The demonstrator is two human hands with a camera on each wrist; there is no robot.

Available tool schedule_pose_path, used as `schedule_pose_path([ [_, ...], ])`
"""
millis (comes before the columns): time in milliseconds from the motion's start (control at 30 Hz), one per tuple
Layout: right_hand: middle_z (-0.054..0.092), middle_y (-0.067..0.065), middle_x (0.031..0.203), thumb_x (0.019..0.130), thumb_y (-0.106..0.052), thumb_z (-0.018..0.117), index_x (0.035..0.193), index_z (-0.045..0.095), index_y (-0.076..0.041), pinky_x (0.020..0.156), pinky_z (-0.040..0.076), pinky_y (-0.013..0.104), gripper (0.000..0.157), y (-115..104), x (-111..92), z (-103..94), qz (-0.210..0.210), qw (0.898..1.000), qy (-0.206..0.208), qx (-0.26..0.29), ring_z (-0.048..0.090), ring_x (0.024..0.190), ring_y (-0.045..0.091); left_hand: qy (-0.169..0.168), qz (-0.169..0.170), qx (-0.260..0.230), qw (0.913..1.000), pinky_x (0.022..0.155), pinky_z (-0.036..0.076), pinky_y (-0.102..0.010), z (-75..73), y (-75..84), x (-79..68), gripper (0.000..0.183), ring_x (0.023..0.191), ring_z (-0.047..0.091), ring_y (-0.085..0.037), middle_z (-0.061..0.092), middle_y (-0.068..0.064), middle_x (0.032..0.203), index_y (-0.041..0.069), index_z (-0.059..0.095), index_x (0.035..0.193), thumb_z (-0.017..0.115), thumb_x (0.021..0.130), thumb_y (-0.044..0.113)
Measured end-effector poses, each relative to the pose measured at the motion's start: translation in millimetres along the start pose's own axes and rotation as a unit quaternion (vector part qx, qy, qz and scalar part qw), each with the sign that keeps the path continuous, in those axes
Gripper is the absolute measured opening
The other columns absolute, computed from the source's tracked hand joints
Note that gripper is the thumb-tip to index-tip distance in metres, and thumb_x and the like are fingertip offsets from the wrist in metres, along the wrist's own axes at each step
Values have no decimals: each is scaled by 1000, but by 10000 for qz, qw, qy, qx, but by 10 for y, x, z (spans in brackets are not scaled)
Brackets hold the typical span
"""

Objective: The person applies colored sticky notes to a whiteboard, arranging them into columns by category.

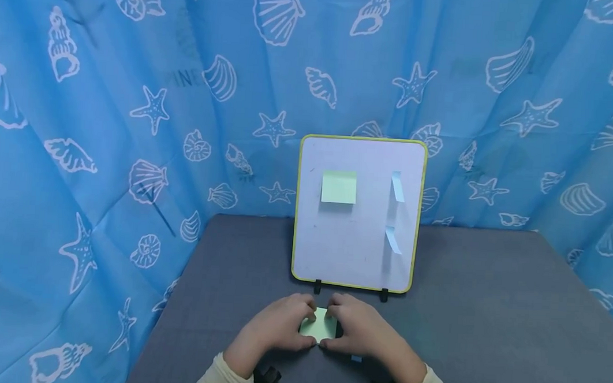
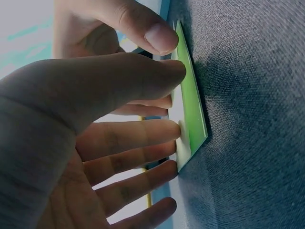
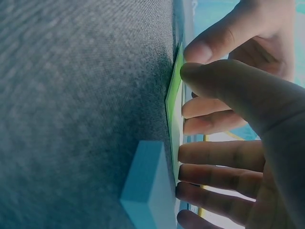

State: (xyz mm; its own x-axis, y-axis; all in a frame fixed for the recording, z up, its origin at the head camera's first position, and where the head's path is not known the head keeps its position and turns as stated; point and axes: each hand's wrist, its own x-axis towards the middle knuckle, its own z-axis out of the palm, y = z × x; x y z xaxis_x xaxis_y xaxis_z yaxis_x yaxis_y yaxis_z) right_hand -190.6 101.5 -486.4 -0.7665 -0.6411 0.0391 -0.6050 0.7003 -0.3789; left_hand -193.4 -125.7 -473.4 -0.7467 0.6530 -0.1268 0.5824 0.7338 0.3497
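A pale green sticky note [image 1: 321,326] lies flat on the grey table, between both hands. In the wrist views its edge looks doubled; I cannot tell whether it is one sheet or a pad. My left hand [image 1: 284,323] touches its left side, thumb at the near edge and fingertips on the paper farther away. On the other side my right hand [image 1: 359,327] touches it the same way, with the thumb tips close together. Both wrist views show mostly straight fingers, spread apart from the thumbs. Beside the right hand rests a light blue block [image 3: 147,186], mostly hidden in the head view.
Behind the hands a yellow-rimmed whiteboard [image 1: 355,257] stands upright on black feet. A green sticky note [image 1: 339,187] and two narrow blue strips, an upper strip [image 1: 397,187] and a lower strip [image 1: 393,241], hang on it. A blue shell-patterned curtain [image 1: 188,64] covers the background.
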Motion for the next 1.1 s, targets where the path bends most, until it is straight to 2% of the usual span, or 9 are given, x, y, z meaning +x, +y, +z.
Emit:
schedule_pose_path([
  [233, 64, -5, 109, 84, -54, 86, 108, 78, -14, 67, 46, 22, 48, -16, -12, -31, 92, 9997, -107, 209, 50, 83, 2, -42, 40, -291, 9996, 86, 55, -25, 0, -17, -11, 34, 105, 62, -5, 68, 5, 127, 14, 81, 117, 82, 94, 38],
  [433, 65, -5, 112, 88, -50, 83, 109, 78, -15, 66, 47, 22, 41, -15, 3, -43, 109, 9998, -99, 119, 51, 84, 2, 208, 25, -582, 9981, 91, 58, -28, 22, -58, 13, 20, 108, 68, -5, 71, 5, 126, 16, 82, 107, 70, 103, 31],
  [533, 65, -6, 111, 91, -43, 82, 108, 78, -16, 66, 46, 23, 32, -18, 5, -43, 114, 9998, -65, 131, 51, 83, 2, 305, 33, -561, 9980, 84, 57, -26, 34, -59, 31, 17, 96, 66, -2, 72, 6, 116, 18, 80, 105, 66, 106, 27],
  [700, 66, -4, 110, 98, -30, 76, 106, 78, -15, 69, 51, 26, 17, -33, -2, -36, 58, 9999, 6, 99, 56, 88, 5, 442, 7, -327, 9985, 68, 49, -23, 60, -45, 57, 14, 72, 53, 0, 64, 11, 91, 21, 72, 101, 61, 108, 24],
  [933, 66, -6, 109, 103, -30, 70, 102, 78, -18, 73, 53, 30, 15, -37, 1, -39, 215, 9997, -31, 79, 59, 91, 7, 601, 8, -40, 9982, 64, 45, -23, 44, -8, 56, 14, 68, 49, -1, 58, 12, 84, 22, 68, 94, 63, 107, 23],
  [1100, 66, -6, 111, 104, -29, 69, 105, 79, -17, 75, 54, 30, 16, -21, 9, -39, 193, 9998, -54, 19, 60, 94, 8, 690, 43, 45, 9976, 64, 45, -22, 40, -7, 57, 15, 67, 49, -1, 59, 12, 83, 22, 68, 91, 65, 105, 23],
])
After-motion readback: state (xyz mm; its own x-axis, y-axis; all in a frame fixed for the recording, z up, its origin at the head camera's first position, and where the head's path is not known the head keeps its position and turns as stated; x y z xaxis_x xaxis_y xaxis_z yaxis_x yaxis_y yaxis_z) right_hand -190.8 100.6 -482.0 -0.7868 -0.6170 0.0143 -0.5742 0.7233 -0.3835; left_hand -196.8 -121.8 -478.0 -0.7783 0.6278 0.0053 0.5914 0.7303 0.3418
